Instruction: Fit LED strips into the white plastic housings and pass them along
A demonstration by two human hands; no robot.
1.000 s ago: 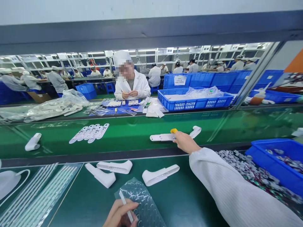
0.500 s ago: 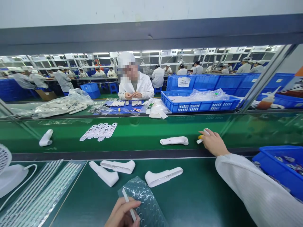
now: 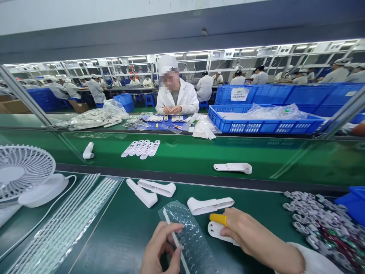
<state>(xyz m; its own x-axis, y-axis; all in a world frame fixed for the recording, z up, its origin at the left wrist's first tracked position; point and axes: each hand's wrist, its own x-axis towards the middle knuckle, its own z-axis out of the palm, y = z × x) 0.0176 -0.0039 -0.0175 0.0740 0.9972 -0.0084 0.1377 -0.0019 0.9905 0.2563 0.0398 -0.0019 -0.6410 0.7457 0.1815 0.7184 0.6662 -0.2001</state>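
My left hand (image 3: 164, 247), closed with thumb and fingers in a pinch, holds a thin white strip (image 3: 169, 220) at the bottom centre. Beside and under it is a clear plastic sheet (image 3: 196, 243) with rows of round shapes. My right hand (image 3: 242, 230), a yellow finger cot on one finger, grips a white plastic housing (image 3: 218, 229) just above the bench; its far end is hidden by the hand. Close by lies another white handle-shaped housing (image 3: 209, 205). Two more white housings, one (image 3: 142, 194) touching or near the other (image 3: 158, 188), rest to the left.
A white fan (image 3: 25, 175) and long strips in clear film (image 3: 71, 220) occupy the left. Many small parts with wires (image 3: 322, 220) are heaped at right by a blue bin (image 3: 352, 201). On the green belt (image 3: 185, 152) are flat oval pieces (image 3: 141, 148) and a housing (image 3: 234, 167). A co-worker (image 3: 176, 93) sits opposite.
My right hand has come from the green belt back to the bench near my left hand, bringing a white housing. My left hand keeps the strip. The camera view has turned and shifted.
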